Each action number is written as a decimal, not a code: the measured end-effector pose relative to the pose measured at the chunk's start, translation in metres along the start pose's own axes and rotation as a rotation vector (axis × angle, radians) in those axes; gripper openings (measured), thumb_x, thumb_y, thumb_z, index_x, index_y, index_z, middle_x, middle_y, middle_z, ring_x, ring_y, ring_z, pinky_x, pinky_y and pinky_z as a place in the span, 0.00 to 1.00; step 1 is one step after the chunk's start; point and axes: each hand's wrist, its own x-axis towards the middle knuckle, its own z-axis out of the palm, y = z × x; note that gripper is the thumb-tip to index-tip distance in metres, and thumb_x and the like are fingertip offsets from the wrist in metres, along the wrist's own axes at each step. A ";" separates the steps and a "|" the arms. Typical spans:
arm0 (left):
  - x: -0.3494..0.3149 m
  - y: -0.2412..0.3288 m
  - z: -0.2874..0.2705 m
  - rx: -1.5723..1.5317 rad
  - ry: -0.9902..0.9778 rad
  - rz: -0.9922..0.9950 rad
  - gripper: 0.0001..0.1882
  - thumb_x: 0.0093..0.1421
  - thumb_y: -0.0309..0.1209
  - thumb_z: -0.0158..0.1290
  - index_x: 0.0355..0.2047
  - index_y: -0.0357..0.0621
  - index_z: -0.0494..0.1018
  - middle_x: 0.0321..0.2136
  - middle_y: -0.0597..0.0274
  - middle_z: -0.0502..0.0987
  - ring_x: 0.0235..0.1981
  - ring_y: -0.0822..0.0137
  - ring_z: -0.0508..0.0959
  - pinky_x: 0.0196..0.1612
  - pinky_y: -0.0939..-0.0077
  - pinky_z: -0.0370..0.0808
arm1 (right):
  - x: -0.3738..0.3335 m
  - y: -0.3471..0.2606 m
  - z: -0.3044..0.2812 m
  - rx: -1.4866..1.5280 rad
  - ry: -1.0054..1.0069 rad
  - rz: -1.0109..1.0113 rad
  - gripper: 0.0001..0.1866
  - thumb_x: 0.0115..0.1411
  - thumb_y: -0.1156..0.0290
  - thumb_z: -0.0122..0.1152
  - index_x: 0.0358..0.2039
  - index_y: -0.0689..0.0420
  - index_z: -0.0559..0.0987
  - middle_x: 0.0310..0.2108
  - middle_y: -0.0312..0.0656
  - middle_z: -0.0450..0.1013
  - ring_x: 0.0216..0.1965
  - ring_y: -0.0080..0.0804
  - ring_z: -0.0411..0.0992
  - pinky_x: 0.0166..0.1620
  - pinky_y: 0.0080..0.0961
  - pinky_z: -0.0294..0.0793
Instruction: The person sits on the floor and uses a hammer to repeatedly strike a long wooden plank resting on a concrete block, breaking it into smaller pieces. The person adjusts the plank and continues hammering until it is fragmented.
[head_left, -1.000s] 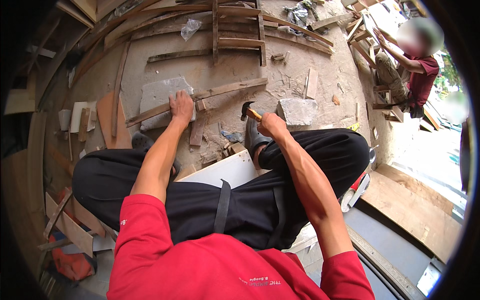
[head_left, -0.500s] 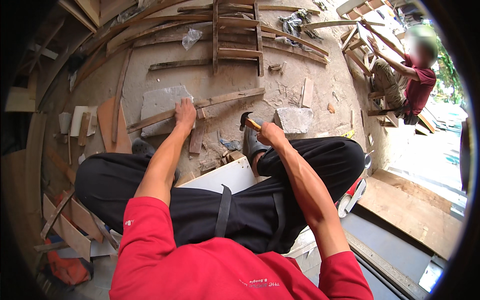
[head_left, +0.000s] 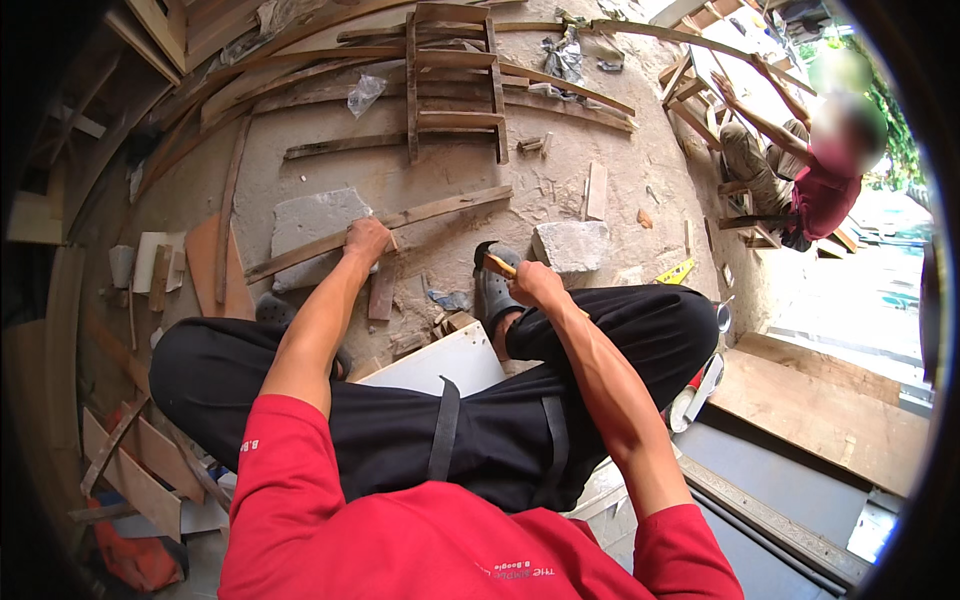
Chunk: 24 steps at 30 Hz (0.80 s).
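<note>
A long wooden strip lies slantwise across a pale concrete slab. My left hand is closed over the strip where it crosses the slab's right part; its fingertips are partly hidden. A short wood piece lies on the ground just below that hand. Farther right, my right hand grips the handle of a claw hammer. The hammer's dark head hangs in front of my grey clog, apart from the strip.
A ladder-like wooden frame and long boards lie at the far side. A second concrete block stands right of the hammer. At the right, a co-worker sits handling a long board. A white panel lies between my legs.
The whole view has shifted slightly. My right hand has tilted the hammer a little, while my left hand stays on the strip. The co-worker has leaned forward along the board.
</note>
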 end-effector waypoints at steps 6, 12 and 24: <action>0.007 -0.011 -0.027 -0.152 -0.072 0.091 0.08 0.55 0.29 0.53 0.30 0.46 0.83 0.33 0.54 0.82 0.38 0.57 0.83 0.37 0.65 0.80 | -0.009 0.004 -0.006 0.033 -0.025 0.045 0.16 0.54 0.63 0.54 0.33 0.63 0.82 0.32 0.60 0.77 0.37 0.55 0.77 0.41 0.44 0.77; 0.010 -0.017 -0.027 -0.155 -0.022 0.143 0.08 0.54 0.26 0.53 0.28 0.45 0.82 0.32 0.52 0.82 0.37 0.55 0.82 0.38 0.64 0.80 | -0.004 0.007 -0.004 0.030 -0.049 0.081 0.18 0.56 0.59 0.56 0.35 0.62 0.82 0.32 0.60 0.77 0.38 0.54 0.77 0.41 0.44 0.77; 0.017 -0.028 -0.026 -0.180 -0.070 0.238 0.08 0.53 0.24 0.52 0.26 0.45 0.82 0.31 0.51 0.82 0.36 0.53 0.82 0.37 0.62 0.80 | 0.012 0.007 0.004 0.023 -0.044 0.062 0.18 0.55 0.58 0.58 0.34 0.61 0.82 0.33 0.59 0.77 0.38 0.54 0.77 0.41 0.44 0.77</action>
